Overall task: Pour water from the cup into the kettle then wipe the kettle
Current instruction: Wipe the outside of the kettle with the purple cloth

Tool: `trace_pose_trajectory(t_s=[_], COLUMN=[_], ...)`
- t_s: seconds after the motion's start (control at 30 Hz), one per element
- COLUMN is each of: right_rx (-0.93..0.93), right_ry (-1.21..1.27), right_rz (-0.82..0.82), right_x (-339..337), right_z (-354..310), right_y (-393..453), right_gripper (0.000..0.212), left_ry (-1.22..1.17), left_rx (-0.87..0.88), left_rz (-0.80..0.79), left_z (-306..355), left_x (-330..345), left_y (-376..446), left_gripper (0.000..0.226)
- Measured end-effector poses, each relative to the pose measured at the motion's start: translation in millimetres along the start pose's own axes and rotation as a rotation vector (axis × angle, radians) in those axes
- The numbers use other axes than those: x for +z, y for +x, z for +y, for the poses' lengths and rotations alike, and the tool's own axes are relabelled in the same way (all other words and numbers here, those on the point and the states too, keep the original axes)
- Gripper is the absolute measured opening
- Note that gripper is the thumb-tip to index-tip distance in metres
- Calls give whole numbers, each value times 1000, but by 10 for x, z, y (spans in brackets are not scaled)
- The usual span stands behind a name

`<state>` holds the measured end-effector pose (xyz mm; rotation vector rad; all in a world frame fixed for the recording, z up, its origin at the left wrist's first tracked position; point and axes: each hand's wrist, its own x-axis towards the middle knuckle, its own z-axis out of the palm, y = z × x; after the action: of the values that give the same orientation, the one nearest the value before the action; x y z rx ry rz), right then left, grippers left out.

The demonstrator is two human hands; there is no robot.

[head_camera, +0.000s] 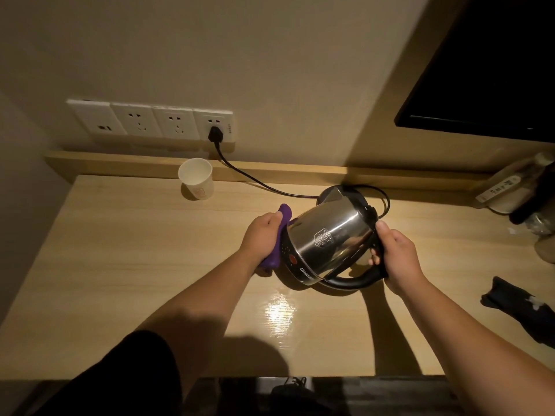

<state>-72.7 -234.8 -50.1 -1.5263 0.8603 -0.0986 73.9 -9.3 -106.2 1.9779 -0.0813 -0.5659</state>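
A steel kettle (327,235) with a black base and black handle is tipped on its side above the wooden table (135,265), base toward the left. My right hand (396,253) grips the black handle at the kettle's right. My left hand (261,232) holds a purple cloth (277,235) pressed against the kettle's base end. A white paper cup (196,178) stands upright at the back left of the table, apart from both hands.
The kettle's round power base (333,193) lies behind the kettle, its black cord (255,180) running to a wall socket strip (150,121). Bottles and a tray (516,187) stand at the far right. A dark cloth (516,304) lies near the right edge.
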Motion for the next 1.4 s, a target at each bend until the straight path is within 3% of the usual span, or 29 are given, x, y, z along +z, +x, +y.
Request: trace_pose_trajectory(t_s=[0.13,0.37,0.57,0.87,0.97,1.07,1.17,1.4], right_rx=[33,51,96,200,188,118,94,27], right_ry=[14,67,124,228,235,178,158,63], right_rz=[52,58,64,63,70,89,116,106], right_x=[64,117,137,145,180,229,228,236], right_z=[-39,-56,-59,-91,-108,-140,-138,-195], right_y=[18,-13,-11,28,35,43,54,56], right_gripper=[47,46,48,52,51,50,49,51], left_ry=[103,283,362,597,748,795,735,570], left_rx=[116,291,358,609,756,726,702,507], left_rz=[140,253,245,234,140,68,44,-212], left_z=[-61,-177,-203,-340,-482,-572,-520,-385], left_x=[57,135,200,359,395,434,424,288], left_y=[-140,-387,-612,-877,-912,-980,-939,-994], left_gripper=[37,51,38,58,65,70,59,42])
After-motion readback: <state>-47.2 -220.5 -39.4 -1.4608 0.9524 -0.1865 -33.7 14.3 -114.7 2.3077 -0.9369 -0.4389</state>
